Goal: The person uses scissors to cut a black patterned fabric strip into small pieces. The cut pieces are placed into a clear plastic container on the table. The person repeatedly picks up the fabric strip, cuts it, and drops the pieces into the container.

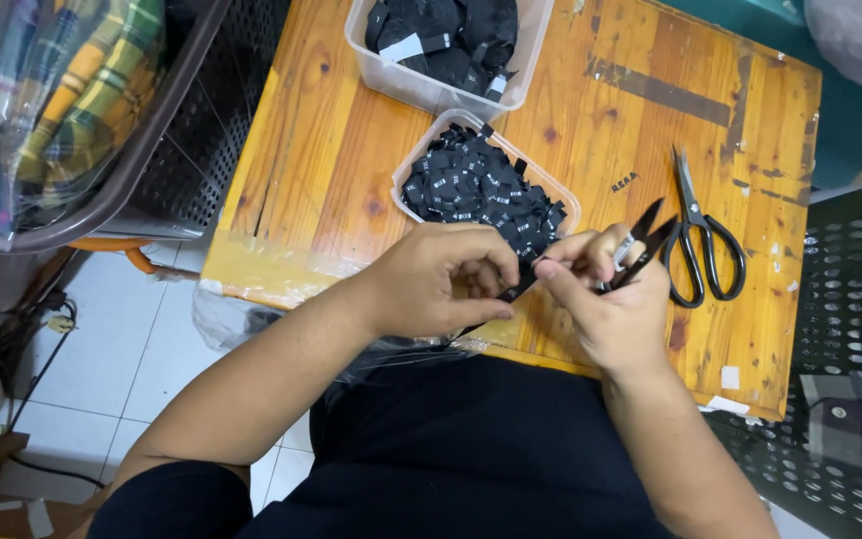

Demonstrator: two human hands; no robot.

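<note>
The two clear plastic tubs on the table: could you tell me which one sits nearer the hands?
The nearer tub, heaped with small cut black labels, sits just beyond the left hand; the far tub holds larger black pieces.

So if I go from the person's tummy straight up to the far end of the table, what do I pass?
Hands, left hand and right hand with small snips → tub of small black labels → far tub of black pieces.
</note>
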